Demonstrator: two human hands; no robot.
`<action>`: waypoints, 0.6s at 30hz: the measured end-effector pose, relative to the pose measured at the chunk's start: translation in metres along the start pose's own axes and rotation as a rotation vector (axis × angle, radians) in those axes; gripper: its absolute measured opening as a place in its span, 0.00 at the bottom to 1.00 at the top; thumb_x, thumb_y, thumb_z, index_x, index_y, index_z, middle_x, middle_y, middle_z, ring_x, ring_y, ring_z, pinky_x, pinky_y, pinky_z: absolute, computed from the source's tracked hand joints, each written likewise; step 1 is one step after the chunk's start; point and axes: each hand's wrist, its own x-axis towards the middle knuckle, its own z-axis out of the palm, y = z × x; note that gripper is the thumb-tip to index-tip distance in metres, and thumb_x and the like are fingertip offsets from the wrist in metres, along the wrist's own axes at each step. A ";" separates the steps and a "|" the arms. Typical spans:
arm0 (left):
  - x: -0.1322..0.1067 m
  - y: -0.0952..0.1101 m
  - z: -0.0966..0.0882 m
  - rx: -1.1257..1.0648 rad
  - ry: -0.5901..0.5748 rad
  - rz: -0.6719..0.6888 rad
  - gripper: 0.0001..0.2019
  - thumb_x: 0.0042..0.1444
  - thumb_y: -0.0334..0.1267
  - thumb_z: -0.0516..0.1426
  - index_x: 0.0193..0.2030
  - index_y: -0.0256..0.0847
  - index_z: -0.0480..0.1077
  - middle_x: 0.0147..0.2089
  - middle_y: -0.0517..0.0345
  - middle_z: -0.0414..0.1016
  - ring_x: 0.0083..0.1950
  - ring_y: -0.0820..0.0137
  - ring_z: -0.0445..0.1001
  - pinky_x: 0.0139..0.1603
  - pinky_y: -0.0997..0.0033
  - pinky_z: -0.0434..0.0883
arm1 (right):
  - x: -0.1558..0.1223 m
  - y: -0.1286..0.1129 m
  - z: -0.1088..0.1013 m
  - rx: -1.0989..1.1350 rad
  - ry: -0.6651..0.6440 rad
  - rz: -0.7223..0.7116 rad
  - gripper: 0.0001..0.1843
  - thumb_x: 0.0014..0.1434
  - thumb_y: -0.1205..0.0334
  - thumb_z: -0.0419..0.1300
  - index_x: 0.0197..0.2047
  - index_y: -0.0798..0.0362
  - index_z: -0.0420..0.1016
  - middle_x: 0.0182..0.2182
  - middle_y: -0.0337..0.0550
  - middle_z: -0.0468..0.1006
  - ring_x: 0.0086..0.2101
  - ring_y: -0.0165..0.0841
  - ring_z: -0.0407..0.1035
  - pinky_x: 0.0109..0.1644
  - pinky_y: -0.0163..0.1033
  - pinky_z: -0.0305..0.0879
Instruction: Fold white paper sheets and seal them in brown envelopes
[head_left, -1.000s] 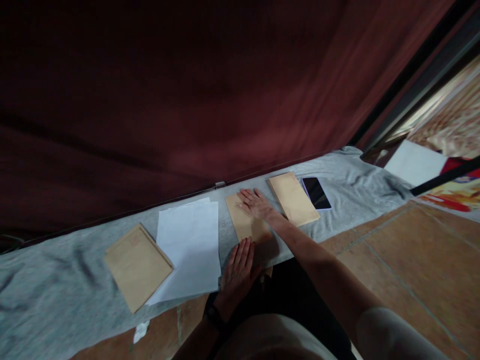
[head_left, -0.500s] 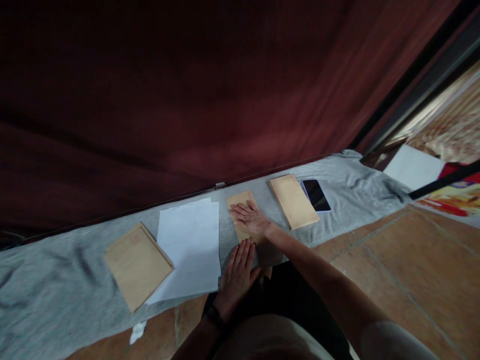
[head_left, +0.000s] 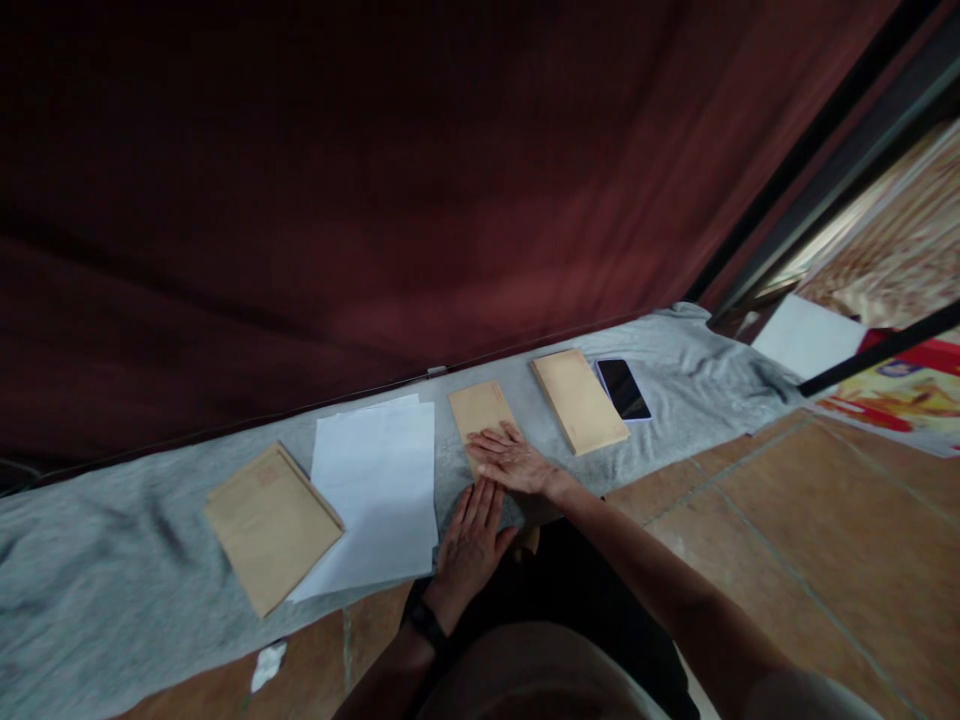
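Note:
A brown paper envelope (head_left: 480, 403) lies on the grey cloth in front of me, its near part covered by my hands. My right hand (head_left: 514, 462) rests flat across its middle, fingers stretched out to the left. Just below, my left hand (head_left: 472, 537) lies flat with fingers extended, its fingertips at the envelope's near part and touching or nearly touching my right hand. To the left are white paper sheets (head_left: 379, 490), partly overlapped by a stack of brown envelopes (head_left: 274, 525). Another stack of brown envelopes (head_left: 581, 402) sits to the right.
A dark-screened phone (head_left: 624, 388) lies beside the right stack. The grey cloth (head_left: 97, 580) covers a long narrow surface against a dark red curtain (head_left: 450, 200). A white scrap (head_left: 268, 665) is near the front edge, above the tiled floor (head_left: 817, 540).
My right hand has slid down the envelope towards me, uncovering more of its far end. My left hand stays in about the same place. The view has shifted slightly.

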 end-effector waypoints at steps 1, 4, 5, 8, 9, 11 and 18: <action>0.000 0.000 0.001 -0.004 0.004 -0.002 0.30 0.68 0.47 0.49 0.72 0.34 0.54 0.71 0.41 0.61 0.73 0.58 0.59 0.73 0.51 0.56 | -0.004 -0.002 0.000 0.010 0.001 -0.004 0.27 0.74 0.48 0.42 0.72 0.43 0.55 0.71 0.39 0.56 0.70 0.36 0.48 0.75 0.54 0.32; -0.001 0.002 0.003 -0.013 0.006 -0.017 0.28 0.69 0.49 0.49 0.68 0.32 0.62 0.68 0.39 0.66 0.70 0.56 0.63 0.72 0.50 0.58 | -0.016 -0.007 -0.002 0.042 -0.011 -0.009 0.28 0.74 0.47 0.41 0.72 0.44 0.55 0.71 0.40 0.55 0.70 0.37 0.48 0.75 0.54 0.33; -0.001 0.002 0.003 -0.015 0.003 -0.023 0.27 0.68 0.50 0.49 0.66 0.31 0.64 0.67 0.38 0.67 0.70 0.56 0.64 0.71 0.50 0.59 | -0.020 -0.009 -0.003 0.053 -0.017 -0.010 0.28 0.74 0.47 0.41 0.72 0.44 0.54 0.71 0.41 0.56 0.70 0.37 0.48 0.75 0.55 0.33; -0.001 0.002 0.001 -0.021 -0.004 -0.026 0.26 0.68 0.49 0.50 0.64 0.31 0.65 0.67 0.39 0.68 0.71 0.56 0.63 0.71 0.51 0.59 | -0.032 -0.014 -0.004 0.078 -0.012 -0.009 0.29 0.74 0.47 0.42 0.73 0.46 0.53 0.71 0.43 0.57 0.70 0.36 0.49 0.75 0.54 0.35; -0.001 0.002 0.000 -0.024 -0.004 -0.020 0.27 0.68 0.49 0.50 0.65 0.31 0.64 0.68 0.39 0.67 0.71 0.57 0.61 0.71 0.51 0.59 | -0.036 -0.015 -0.004 0.084 -0.001 -0.008 0.29 0.74 0.47 0.42 0.73 0.47 0.53 0.71 0.44 0.57 0.70 0.36 0.50 0.75 0.53 0.37; -0.001 0.002 -0.002 -0.028 -0.005 -0.005 0.28 0.68 0.48 0.50 0.68 0.32 0.60 0.70 0.40 0.64 0.73 0.58 0.59 0.72 0.50 0.58 | -0.043 -0.016 -0.002 0.092 0.028 -0.010 0.30 0.73 0.47 0.44 0.73 0.48 0.52 0.70 0.46 0.58 0.69 0.36 0.50 0.74 0.53 0.40; -0.002 0.000 -0.001 -0.009 -0.005 0.001 0.30 0.69 0.47 0.50 0.72 0.34 0.54 0.72 0.43 0.60 0.75 0.59 0.54 0.73 0.51 0.56 | -0.066 -0.017 0.007 0.098 0.062 -0.033 0.34 0.72 0.45 0.48 0.74 0.50 0.50 0.71 0.50 0.57 0.70 0.38 0.49 0.74 0.53 0.45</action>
